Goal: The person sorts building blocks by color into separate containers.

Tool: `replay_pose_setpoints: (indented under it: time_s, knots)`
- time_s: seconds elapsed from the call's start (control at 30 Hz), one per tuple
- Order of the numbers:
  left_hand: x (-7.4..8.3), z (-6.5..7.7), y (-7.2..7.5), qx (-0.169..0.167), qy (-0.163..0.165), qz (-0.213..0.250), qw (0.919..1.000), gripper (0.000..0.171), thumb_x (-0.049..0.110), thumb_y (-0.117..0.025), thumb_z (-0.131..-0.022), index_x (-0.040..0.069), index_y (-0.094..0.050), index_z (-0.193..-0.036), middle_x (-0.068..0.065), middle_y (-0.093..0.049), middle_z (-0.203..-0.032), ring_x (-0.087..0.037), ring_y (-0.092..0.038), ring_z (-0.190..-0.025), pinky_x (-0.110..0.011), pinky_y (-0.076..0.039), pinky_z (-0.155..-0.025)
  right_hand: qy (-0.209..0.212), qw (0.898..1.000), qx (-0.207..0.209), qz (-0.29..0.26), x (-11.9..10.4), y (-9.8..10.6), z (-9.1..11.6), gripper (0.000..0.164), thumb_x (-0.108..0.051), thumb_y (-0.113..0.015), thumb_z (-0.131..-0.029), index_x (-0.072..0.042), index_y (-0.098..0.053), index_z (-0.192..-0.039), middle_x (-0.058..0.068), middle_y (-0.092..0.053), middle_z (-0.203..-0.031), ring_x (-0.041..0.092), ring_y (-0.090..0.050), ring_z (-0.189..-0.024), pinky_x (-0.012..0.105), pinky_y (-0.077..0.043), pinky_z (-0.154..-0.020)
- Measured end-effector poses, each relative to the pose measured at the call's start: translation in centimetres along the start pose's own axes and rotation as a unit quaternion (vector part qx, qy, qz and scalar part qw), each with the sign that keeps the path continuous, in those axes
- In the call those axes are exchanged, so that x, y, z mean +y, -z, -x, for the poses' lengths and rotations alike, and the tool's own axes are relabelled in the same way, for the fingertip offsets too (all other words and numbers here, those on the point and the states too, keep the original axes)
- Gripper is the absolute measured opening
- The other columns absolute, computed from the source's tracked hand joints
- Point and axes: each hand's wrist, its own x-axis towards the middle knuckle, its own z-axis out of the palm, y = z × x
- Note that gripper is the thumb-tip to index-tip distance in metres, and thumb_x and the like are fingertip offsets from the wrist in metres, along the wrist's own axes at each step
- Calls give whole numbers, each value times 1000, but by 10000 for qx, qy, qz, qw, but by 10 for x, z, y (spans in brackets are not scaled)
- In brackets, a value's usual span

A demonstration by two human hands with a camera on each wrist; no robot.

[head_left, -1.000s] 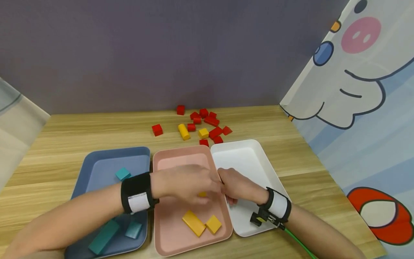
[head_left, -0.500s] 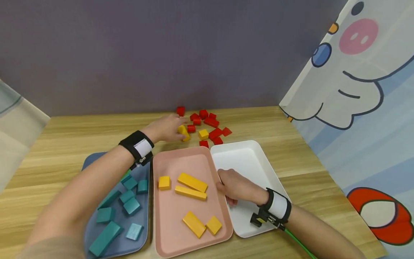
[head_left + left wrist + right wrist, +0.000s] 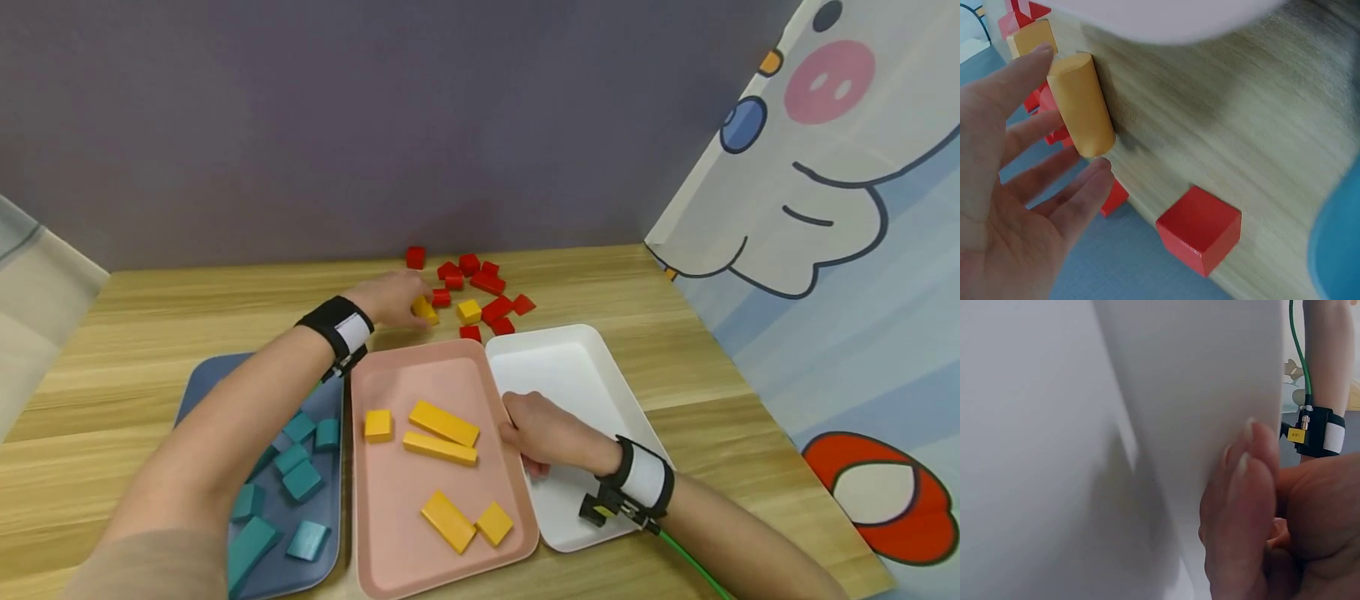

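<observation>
Bearing white tray (image 3: pixel 564 375), wood-grain table (image 3: pixel 705 412), grey backdrop (image 3: pixel 360 125), cartoon sheet (image 3: pixel 885 350)

Smooth, plastic-looking white tray (image 3: pixel 581 367), matt yellow cylinder (image 3: pixel 1082 106), glossy teal block (image 3: pixel 307 541), wood-grained tabletop (image 3: pixel 697 392), cloth-like grey backdrop (image 3: pixel 375 133)

**Bare-Handed, Strapped and Wired**

The left hand (image 3: pixel 390 300) and right hand (image 3: pixel 542 427) are ungloved. Above the left is a black strap (image 3: pixel 321 321) with a white patch (image 3: pixel 353 332), a yellow tag (image 3: pixel 1296 435) with dark lettering and a thin green cable (image 3: pixel 1301 356). The right arm's black band (image 3: pixel 621 464) has a white panel (image 3: pixel 645 477), a small black camera (image 3: pixel 592 510) and a green lead (image 3: pixel 691 560).
</observation>
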Motion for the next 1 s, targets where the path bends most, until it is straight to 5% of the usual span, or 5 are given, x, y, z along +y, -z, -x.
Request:
replay_pose_setpoints:
  time_s: [0.17, 0.3, 0.6, 0.83, 1.0]
  knots:
    - [1, 0, -2, -120, -162, -180, 9996, 30, 15, -79, -82, 5, -73, -110, -14, -69, -112, -31, -61, -103, -44, -50, -99, 88, 10000, 23, -9, 1, 0, 0, 15, -12, -42, -101, -9, -49, -88, 3, -57, -52, 14, -55, -38, 29, -48, -40]
    - [-1, 1, -4, -157, -209, -304, 9992, 14, 15, -79, -82, 7, -72, -90, -9, -66, -93, -26, -58, -86, -37, -50, -81, 84, 10000, 34, 0, 2, 0, -1, 14, -11, -42, -101, -9, -49, -89, 3, -56, -53, 15, -55, -39, 29, -48, -40]
    - [-3, 11, 4, 153, -613, -288, 9976, 22, 17, -75, -84, 9, -61, -70, -1, -45, -66, -18, -43, -64, -29, -32, -63, 69, 10000, -6, -55, 2, 0, 1, 13, -12, -42, -101, -9, -49, -91, 3, -56, -53, 15, -54, -39, 28, -47, -41]
    - [25, 36, 22, 609, -1082, -347, 9917, 11, 17, -78, -85, 11, -73, -92, -2, -67, -81, -19, -54, -73, -31, -50, -72, 26, 9999, -23, -109, 2, 2, 2, 13, -12, -42, -101, -9, -50, -92, 3, -57, -54, 16, -54, -40, 28, -47, -41]
    - [62, 64, 20, 340, -1457, -457, 9877, 17, 24, -79, -85, 14, -73, -98, 0, -68, -87, -16, -56, -77, -29, -53, -75, 71, 9999, -50, -110, 1, 1, 0, 14, -13, -42, -101, -9, -50, -91, 3, -57, -53, 15, -54, -39, 28, -47, -41]
